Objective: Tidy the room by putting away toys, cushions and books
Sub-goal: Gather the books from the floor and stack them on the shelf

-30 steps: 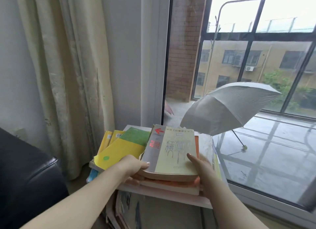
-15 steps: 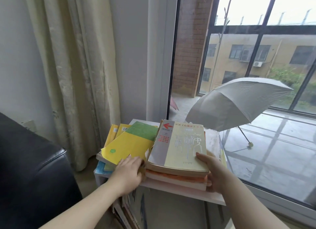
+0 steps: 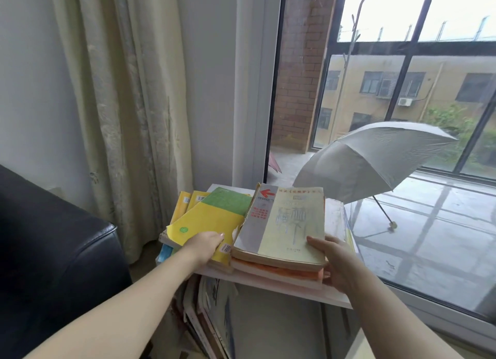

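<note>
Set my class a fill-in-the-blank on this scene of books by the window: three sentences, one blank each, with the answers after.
1. The left hand rests on a yellow book whose far end is ____.
2. The right hand grips the cream book, whose printed arrow is ____.
3. Beyond the window stands an open grey ____.

Answers: green; red; umbrella.

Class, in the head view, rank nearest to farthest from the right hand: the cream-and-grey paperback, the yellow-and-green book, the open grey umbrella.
1. Cream-and-grey paperback: gripped by the right hand.
2. Yellow-and-green book: to its left.
3. Open grey umbrella: outside the window.
</note>
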A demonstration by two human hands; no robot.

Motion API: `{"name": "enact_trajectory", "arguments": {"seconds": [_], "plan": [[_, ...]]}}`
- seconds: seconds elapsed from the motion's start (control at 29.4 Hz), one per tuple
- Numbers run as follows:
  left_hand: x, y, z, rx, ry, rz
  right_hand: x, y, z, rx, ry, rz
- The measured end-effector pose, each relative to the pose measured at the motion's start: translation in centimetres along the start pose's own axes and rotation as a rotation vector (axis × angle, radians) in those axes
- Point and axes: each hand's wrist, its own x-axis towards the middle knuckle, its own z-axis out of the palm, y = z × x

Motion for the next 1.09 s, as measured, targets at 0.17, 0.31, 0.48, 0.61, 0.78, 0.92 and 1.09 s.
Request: {"name": "enact_trajectory", "arguments": {"seconds": [0.17, 0.31, 0.48, 0.61, 0.78, 0.92, 1.09], "plan": [[-1.6, 1.0, 1.8, -0.297, -0.061, 0.022, -1.7, 2.3, 0.5, 0.098, -0.025, -0.229], [-2.5, 1.0, 2.8, -0.738, -0.12, -0.054, -3.4, 4.7, -0.5, 0.21, -0.179, -0.273], [-4.2, -0.3, 4.0, -1.105, -0.042, -0.036, -3.7, 5.6, -1.7, 0.11, -0.323, -0.24], [-5.9, -0.9, 2.9, -1.002, -0.123, 0.174, -4.5, 5.6, -0.9, -0.055, -0.325, -0.275], [-8.3, -2.1, 4.3, -0.613, -0.174, 0.283, -5.5, 9.6, -0.8, -0.31, -0.164, -0.189], [-8.7, -4.2, 4.8, -0.488, -0.211, 0.201, -5.0, 12.9, -0.6, -0.286, -0.07, -0.043], [-7.7, -9.4, 7.2, -0.364, -0.218, 0.05, -2.8, 14.7, -1.5, -0.423, -0.097, 0.089]]}}
